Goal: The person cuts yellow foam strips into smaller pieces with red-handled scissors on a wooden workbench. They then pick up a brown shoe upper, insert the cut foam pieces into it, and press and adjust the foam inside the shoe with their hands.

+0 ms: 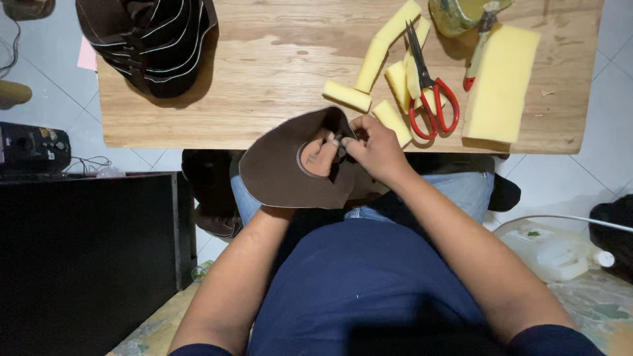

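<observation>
A flat dark brown leather piece (280, 165) with a pale stitched edge and a round hole is held over my lap at the table's front edge. My left hand (321, 155) is underneath it, its fingers showing through the hole. My right hand (374, 146) pinches the leather's right edge together with a small dark part between the fingertips. What that small part is cannot be told.
On the wooden table (264, 79) lie red-handled scissors (430, 99), several yellow foam strips (379, 53), a large yellow foam block (501, 82), a glue pot with a brush (465, 13), and a stack of brown leather pieces (148, 39). A black cabinet (79, 257) stands left.
</observation>
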